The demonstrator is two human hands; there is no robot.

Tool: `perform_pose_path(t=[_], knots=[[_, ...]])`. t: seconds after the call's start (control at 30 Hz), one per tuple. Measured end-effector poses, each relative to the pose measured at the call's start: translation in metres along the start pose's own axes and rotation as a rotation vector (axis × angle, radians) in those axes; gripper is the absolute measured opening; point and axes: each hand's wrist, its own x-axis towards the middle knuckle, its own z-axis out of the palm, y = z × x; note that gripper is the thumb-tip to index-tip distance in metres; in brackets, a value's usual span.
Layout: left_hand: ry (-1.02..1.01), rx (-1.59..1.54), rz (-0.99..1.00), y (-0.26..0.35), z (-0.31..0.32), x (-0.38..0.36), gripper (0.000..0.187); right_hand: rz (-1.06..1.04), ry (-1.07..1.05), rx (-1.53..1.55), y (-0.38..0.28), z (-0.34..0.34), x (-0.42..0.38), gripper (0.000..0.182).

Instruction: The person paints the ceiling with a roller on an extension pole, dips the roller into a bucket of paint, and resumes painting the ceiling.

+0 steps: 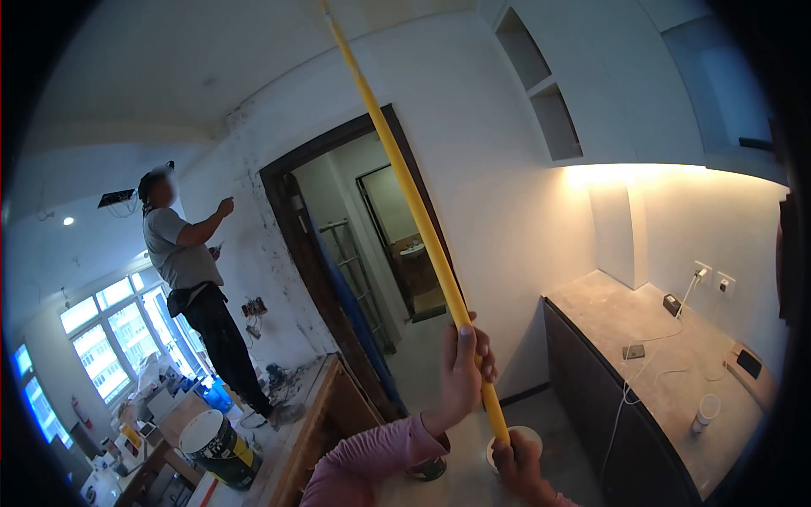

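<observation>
A long yellow pole slants up and to the left through the middle of the view, and its far end reaches the top edge near the ceiling. My left hand, in a pink sleeve, is wrapped round the pole's lower part. Below it my right hand is closed round the bottom end of the same pole. A white round tub on the floor shows behind my right hand, partly covered by it. Beside my left forearm a dark bucket is mostly hidden.
At left, a person stands on a wooden counter facing the wall, near a large paint bucket. Ahead is a dark-framed doorway. At right, a worktop carries cords and a white cup, below wall cabinets.
</observation>
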Motion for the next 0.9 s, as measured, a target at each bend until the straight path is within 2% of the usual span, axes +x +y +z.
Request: perform_pose_path(t=[0.1, 0.2, 0.3, 0.57, 0.9], knots=[[0.024, -0.042, -0.007, -0.001, -0.004, 0.038, 0.031, 0.103, -0.003, 0.088, -0.004, 0.001, 0.034, 0.025], [0.061, -0.058, -0.017, -0.005, -0.009, 0.08, 0.029, 0.09, 0.016, 0.112, -0.002, 0.002, 0.07, 0.026], [0.091, -0.034, -0.015, -0.008, -0.018, 0.123, 0.026, -0.011, 0.041, -0.03, 0.002, 0.008, 0.109, 0.027], [0.143, 0.025, -0.038, 0.003, -0.045, 0.22, 0.024, -0.006, 0.06, -0.063, -0.011, 0.03, 0.195, 0.034], [0.181, 0.083, -0.036, 0.011, -0.063, 0.272, 0.022, 0.014, 0.065, -0.046, -0.014, 0.048, 0.24, 0.039]])
